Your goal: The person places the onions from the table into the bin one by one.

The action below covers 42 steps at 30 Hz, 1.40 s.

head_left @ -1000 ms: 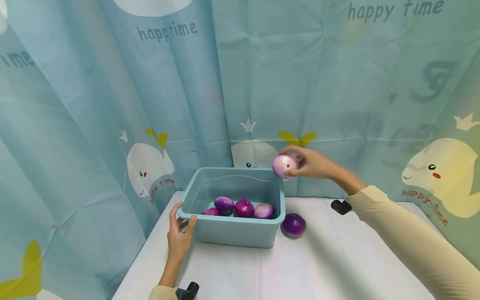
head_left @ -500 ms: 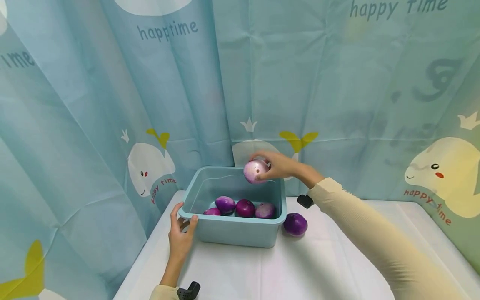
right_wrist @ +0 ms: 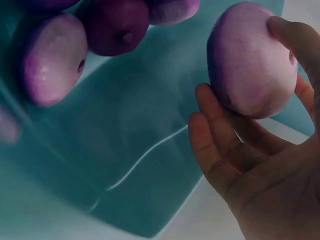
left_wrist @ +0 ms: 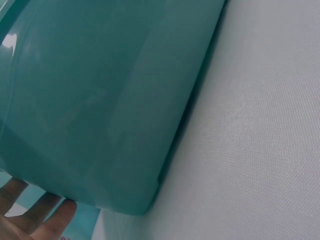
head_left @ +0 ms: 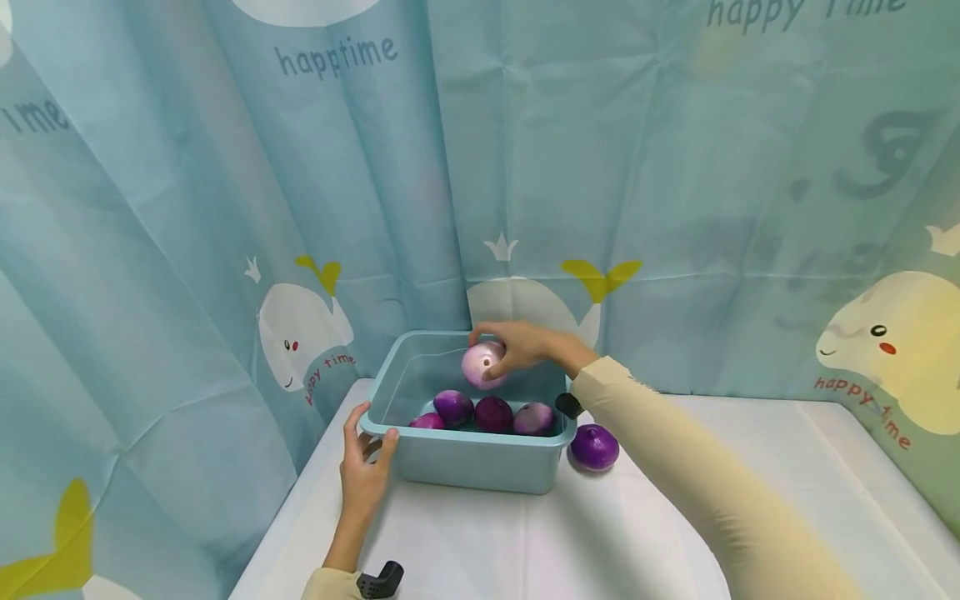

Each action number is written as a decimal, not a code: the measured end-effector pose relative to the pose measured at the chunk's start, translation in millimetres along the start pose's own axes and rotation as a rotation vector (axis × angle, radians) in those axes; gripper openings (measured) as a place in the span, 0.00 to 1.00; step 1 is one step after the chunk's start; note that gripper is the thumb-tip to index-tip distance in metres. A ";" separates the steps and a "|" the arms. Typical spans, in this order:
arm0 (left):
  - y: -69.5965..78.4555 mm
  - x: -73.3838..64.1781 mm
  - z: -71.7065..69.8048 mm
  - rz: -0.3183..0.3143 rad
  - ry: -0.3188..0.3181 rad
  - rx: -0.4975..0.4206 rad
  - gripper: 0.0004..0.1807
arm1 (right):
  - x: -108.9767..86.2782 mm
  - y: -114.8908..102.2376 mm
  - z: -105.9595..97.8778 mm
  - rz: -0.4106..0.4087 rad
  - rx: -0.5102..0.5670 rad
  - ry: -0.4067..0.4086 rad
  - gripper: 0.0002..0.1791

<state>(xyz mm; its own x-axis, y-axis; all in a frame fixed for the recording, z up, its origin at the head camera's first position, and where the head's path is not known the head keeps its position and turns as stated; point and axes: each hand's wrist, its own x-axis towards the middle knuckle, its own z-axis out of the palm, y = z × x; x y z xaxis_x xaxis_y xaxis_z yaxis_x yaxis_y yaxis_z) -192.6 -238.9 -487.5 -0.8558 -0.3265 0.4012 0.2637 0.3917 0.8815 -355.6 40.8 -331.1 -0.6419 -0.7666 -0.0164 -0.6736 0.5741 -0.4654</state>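
My right hand (head_left: 517, 346) holds a pale purple onion (head_left: 482, 364) between thumb and fingers, over the inside of a light blue plastic bin (head_left: 472, 462). In the right wrist view the held onion (right_wrist: 250, 62) appears large, with its round end mark by the thumb. Several onions lie below it on the bin floor, among them a dark purple onion (head_left: 493, 414) and a paler one (head_left: 534, 418). My left hand (head_left: 363, 475) grips the bin's front left corner, thumb at the front rim and fingers along the left side; its fingers (left_wrist: 57, 220) show against the bin wall.
Another purple onion (head_left: 595, 448) sits on the white tablecloth (head_left: 600, 533), just right of the bin. A light blue curtain (head_left: 540, 167) with whale prints hangs behind and to the left. Black cameras are strapped at both wrists.
Carrying the pale onion, my right hand has come leftward from the bin's back right corner and lowered into its opening. The left hand keeps its place at the bin's corner.
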 end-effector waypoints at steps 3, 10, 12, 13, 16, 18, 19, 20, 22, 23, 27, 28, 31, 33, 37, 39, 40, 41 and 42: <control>-1.0 0.3 0.6 0.005 0.003 0.002 0.37 | 3.3 -1.1 2.0 0.015 0.019 -0.023 0.30; -3.2 0.8 0.6 0.004 0.001 0.001 0.37 | 6.6 -0.5 6.1 0.036 0.029 -0.054 0.29; -3.5 1.0 0.0 0.003 0.003 0.003 0.37 | 7.0 -0.2 6.9 0.034 0.028 -0.058 0.28; -3.3 1.0 -0.2 0.003 0.005 0.004 0.37 | 7.0 0.0 7.1 0.033 0.026 -0.060 0.28; -2.8 1.2 -0.6 0.002 0.008 0.005 0.37 | 7.2 0.8 7.7 0.036 0.030 -0.066 0.28; -2.1 1.0 -0.7 0.001 0.008 0.005 0.37 | 6.9 1.0 7.9 0.042 0.037 -0.068 0.28; -1.9 0.9 -0.6 0.000 0.006 0.003 0.37 | 6.7 1.0 8.0 0.043 0.040 -0.070 0.28; -1.5 0.8 -0.4 0.000 0.005 0.002 0.37 | 6.5 1.3 8.1 0.044 0.043 -0.073 0.28; -0.6 0.6 -0.1 0.000 0.001 -0.002 0.37 | 5.2 1.0 8.1 0.050 0.055 -0.080 0.31; -0.6 0.7 0.1 0.000 0.000 -0.002 0.37 | 4.7 1.0 7.9 0.055 0.062 -0.085 0.33; -0.5 0.7 -0.3 -0.001 -0.002 0.000 0.36 | 2.5 0.7 7.4 0.076 0.093 -0.104 0.41; -0.1 0.6 -0.6 -0.002 -0.001 -0.002 0.36 | 1.8 0.3 6.8 0.081 0.098 -0.106 0.43; 1.6 -0.2 -1.8 -0.004 0.005 -0.009 0.36 | 0.4 -1.1 5.0 0.078 0.109 -0.095 0.43; 1.9 -0.4 -1.7 -0.004 0.005 -0.012 0.36 | -0.9 -2.7 3.1 0.071 0.119 -0.083 0.43; 0.6 -0.2 -0.5 -0.003 0.003 -0.014 0.36 | -4.0 -3.8 -1.7 0.038 0.133 -0.050 0.43; -0.1 -0.1 0.2 -0.002 0.003 -0.015 0.36 | -6.5 -3.5 -4.8 0.012 0.142 -0.027 0.43; 0.3 -0.3 0.2 -0.001 0.004 -0.015 0.36 | -8.1 -3.2 -6.7 -0.001 0.150 -0.015 0.43; 0.3 -0.3 0.4 0.001 0.005 -0.014 0.36 | -10.0 -2.9 -8.7 -0.016 0.162 -0.002 0.42; 1.0 -0.4 0.2 0.002 0.006 -0.016 0.36 | -12.0 -2.6 -11.0 -0.031 0.174 0.010 0.42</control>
<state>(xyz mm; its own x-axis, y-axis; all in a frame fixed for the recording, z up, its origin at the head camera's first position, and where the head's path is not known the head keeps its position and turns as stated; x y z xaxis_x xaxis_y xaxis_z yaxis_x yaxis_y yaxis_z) -192.1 -238.2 -486.8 -0.8527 -0.3305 0.4045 0.2725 0.3791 0.8843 -350.2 51.6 -319.9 -0.6261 -0.7797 0.0090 -0.6203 0.4911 -0.6116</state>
